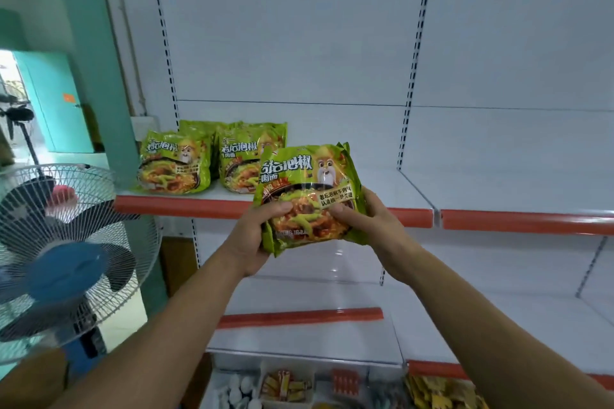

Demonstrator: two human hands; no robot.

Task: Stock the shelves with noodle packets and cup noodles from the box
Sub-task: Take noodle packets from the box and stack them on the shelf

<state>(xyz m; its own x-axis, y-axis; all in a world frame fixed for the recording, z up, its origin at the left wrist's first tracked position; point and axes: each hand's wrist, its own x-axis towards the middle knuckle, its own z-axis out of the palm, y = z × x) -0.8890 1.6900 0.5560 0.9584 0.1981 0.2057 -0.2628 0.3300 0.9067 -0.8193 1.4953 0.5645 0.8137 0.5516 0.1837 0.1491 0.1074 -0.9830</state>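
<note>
Packets (307,191) of green-wrapped noodles, apparently a small stack of several, are held upright in front of the upper shelf (332,209), printed face turned toward the wearer. That orientation matches the noodle packets already standing on the shelf (212,159), which are propped on their lower edges in two groups at the shelf's left end, leaning back with their fronts outward. The held stack is probably being lined up to stand just to the right of that row, where bare shelf surface is visible.

The stack is clamped from both sides at its lower half. The left hand (254,237) is wrapped around the lower left corner, thumb pressed flat across the front, the fingers hidden behind. The right hand (368,217) is closed on the lower right edge, thumb likewise laid on the front. Both grips are firmly closed on the packets; nothing else is held.

Both forearms are extended forward and upward, converging toward the stack, with wrists bent slightly inward. The stack is raised to about the level of the shelf's red edge strip, overlapping it in view, and is not yet set down.

A standing fan (66,262) is seen at the left, clear of the arms. The box is not in view.
</note>
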